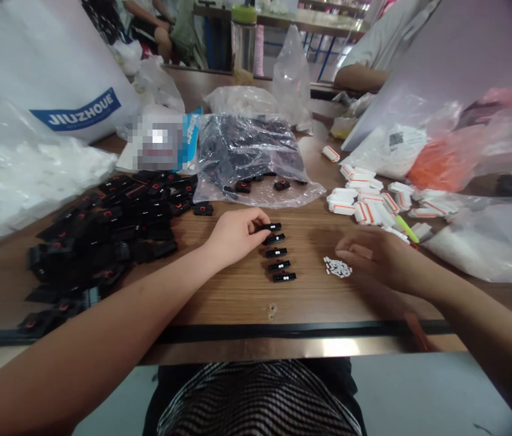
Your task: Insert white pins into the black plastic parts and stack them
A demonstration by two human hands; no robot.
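Note:
My left hand [238, 236] pinches the left end of a small black plastic connector [274, 226], which has two white dots on its face. This piece is the farthest in a column of several similar black connectors [276, 252], each showing white dots. To the right lies a little heap of tiny white plugs [338, 267]. Just beside that heap is my right hand [374, 257], slightly blurred, with thumb and fingers brought together; whatever might be between the fingertips is too small to make out.
A big pile of black connectors [133, 212] spreads across the left. A clear bag [251, 145] of black parts lies ahead. White pieces with orange stripes [369, 200] and a yellow-green stick [406, 229] lie right. A bottle [243, 45] stands behind; people sit farther off.

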